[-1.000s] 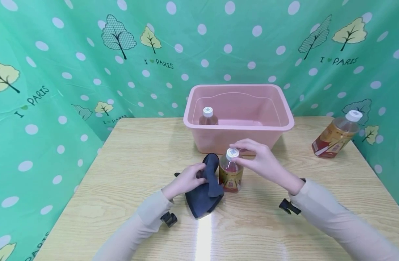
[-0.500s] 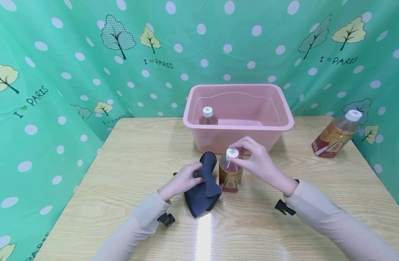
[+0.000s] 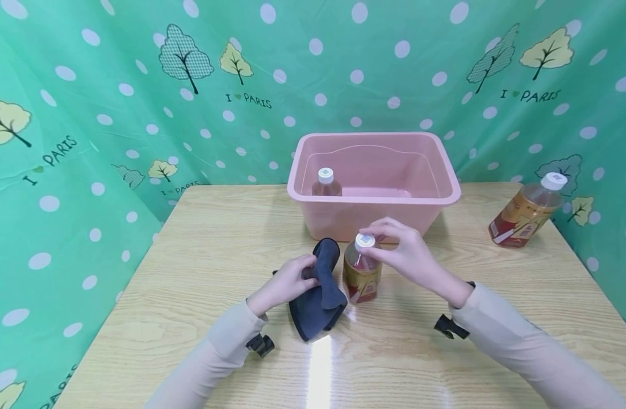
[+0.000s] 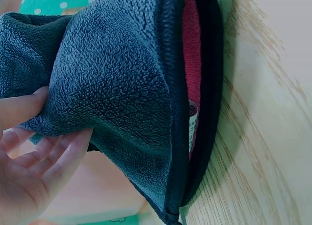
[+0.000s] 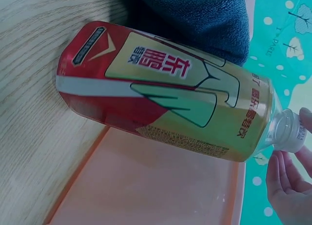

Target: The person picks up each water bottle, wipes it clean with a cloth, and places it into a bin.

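In the head view my left hand (image 3: pixel 287 281) pinches a dark blue-grey cloth (image 3: pixel 312 317), bunched up on the table. The left wrist view shows the thumb and fingers on a fold of this fuzzy cloth (image 4: pixel 112 73), with a red inner side and a white tag showing at its edge. Just right of it stands an upright drink bottle (image 3: pixel 362 279) with a red and gold label. My right hand (image 3: pixel 406 253) pinches its white cap (image 3: pixel 365 241) between thumb and fingers. In the right wrist view the bottle (image 5: pixel 165 88) shows its label and transparent neck.
Behind the bottle stands a pink plastic bin (image 3: pixel 374 218). A second white-capped bottle (image 3: pixel 326 184) is inside it, at the left. Another labelled bottle (image 3: pixel 526 210) stands at the table's right side. A green dotted curtain (image 3: pixel 313 68) hangs around the wooden table (image 3: pixel 190 272).
The bottle under my right hand has turned a little, so its label faces differently. My left hand and the cloth have shifted slightly left, away from the bottle.
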The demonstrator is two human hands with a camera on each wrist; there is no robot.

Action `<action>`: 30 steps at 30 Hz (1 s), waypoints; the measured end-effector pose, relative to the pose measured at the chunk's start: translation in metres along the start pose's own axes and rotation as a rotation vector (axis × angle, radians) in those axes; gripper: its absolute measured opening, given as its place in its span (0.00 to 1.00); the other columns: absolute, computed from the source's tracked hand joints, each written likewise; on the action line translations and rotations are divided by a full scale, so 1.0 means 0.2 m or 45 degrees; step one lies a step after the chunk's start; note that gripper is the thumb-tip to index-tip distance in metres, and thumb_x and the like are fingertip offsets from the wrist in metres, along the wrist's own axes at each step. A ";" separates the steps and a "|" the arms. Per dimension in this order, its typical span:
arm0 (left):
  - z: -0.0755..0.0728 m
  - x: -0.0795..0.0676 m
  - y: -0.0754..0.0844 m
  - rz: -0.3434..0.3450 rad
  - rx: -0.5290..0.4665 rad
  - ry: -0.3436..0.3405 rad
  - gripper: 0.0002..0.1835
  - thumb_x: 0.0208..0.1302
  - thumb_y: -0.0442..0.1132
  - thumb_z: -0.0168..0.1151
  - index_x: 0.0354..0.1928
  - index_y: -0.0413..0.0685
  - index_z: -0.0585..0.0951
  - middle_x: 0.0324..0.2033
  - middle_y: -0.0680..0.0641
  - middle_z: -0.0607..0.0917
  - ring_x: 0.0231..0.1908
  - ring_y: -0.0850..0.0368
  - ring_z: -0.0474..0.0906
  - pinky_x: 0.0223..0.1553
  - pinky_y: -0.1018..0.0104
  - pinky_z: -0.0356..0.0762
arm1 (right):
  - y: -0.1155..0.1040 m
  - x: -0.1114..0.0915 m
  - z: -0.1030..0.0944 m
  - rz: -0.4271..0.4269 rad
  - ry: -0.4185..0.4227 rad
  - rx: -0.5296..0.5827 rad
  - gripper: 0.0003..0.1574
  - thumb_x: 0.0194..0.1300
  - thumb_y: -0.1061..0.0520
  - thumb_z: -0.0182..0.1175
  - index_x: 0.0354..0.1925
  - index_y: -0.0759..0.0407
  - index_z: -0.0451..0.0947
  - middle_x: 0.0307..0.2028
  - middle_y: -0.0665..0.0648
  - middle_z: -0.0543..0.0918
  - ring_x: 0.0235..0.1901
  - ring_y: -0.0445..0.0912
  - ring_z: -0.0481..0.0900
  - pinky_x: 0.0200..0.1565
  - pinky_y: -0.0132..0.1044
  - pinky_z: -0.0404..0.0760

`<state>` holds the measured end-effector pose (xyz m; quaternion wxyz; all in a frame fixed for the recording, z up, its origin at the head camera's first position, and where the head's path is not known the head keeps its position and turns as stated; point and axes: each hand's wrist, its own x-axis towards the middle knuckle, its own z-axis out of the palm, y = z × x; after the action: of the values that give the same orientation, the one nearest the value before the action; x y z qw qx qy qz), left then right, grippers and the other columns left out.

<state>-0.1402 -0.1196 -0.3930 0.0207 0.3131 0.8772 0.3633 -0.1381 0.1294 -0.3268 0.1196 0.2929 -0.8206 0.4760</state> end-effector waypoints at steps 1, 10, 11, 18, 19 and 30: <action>0.00 0.00 0.00 0.000 -0.002 0.000 0.10 0.48 0.28 0.61 0.34 0.40 0.74 0.29 0.49 0.75 0.30 0.59 0.72 0.32 0.66 0.72 | 0.00 0.00 0.00 0.007 -0.008 0.007 0.19 0.47 0.63 0.65 0.42 0.63 0.79 0.38 0.51 0.78 0.36 0.41 0.75 0.38 0.37 0.77; 0.00 0.00 0.00 0.005 -0.016 -0.002 0.10 0.49 0.28 0.61 0.35 0.41 0.75 0.30 0.49 0.76 0.30 0.59 0.72 0.32 0.66 0.72 | 0.02 -0.01 -0.02 0.009 -0.083 0.062 0.20 0.50 0.65 0.62 0.45 0.64 0.77 0.42 0.56 0.79 0.40 0.44 0.78 0.42 0.39 0.76; 0.00 0.00 0.00 0.004 -0.018 -0.002 0.10 0.49 0.28 0.61 0.35 0.41 0.75 0.30 0.49 0.76 0.30 0.59 0.72 0.33 0.65 0.72 | 0.02 -0.01 -0.03 0.009 -0.093 0.058 0.20 0.51 0.65 0.62 0.45 0.64 0.77 0.43 0.56 0.79 0.42 0.44 0.77 0.43 0.38 0.75; 0.00 0.00 0.00 0.016 -0.016 -0.002 0.10 0.48 0.27 0.61 0.34 0.41 0.75 0.30 0.48 0.76 0.30 0.58 0.72 0.33 0.63 0.73 | 0.02 -0.01 -0.05 -0.027 -0.172 -0.017 0.20 0.53 0.63 0.60 0.48 0.61 0.76 0.46 0.53 0.78 0.50 0.43 0.72 0.49 0.30 0.70; 0.00 0.00 0.00 0.018 -0.017 -0.001 0.10 0.48 0.27 0.61 0.35 0.41 0.75 0.30 0.48 0.76 0.30 0.58 0.72 0.33 0.63 0.73 | 0.02 -0.01 -0.05 -0.031 -0.182 -0.019 0.20 0.54 0.63 0.60 0.48 0.61 0.76 0.47 0.53 0.78 0.50 0.43 0.71 0.50 0.29 0.69; 0.00 0.00 0.02 0.037 -0.021 0.006 0.10 0.48 0.27 0.61 0.36 0.40 0.75 0.31 0.48 0.76 0.31 0.58 0.73 0.34 0.66 0.73 | 0.04 0.00 -0.06 -0.132 -0.249 0.007 0.19 0.55 0.64 0.58 0.48 0.63 0.76 0.49 0.55 0.77 0.51 0.45 0.72 0.50 0.28 0.68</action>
<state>-0.1388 -0.1178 -0.3897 0.0158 0.3249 0.8696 0.3716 -0.1431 0.1431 -0.3264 0.0624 0.3803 -0.8107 0.4406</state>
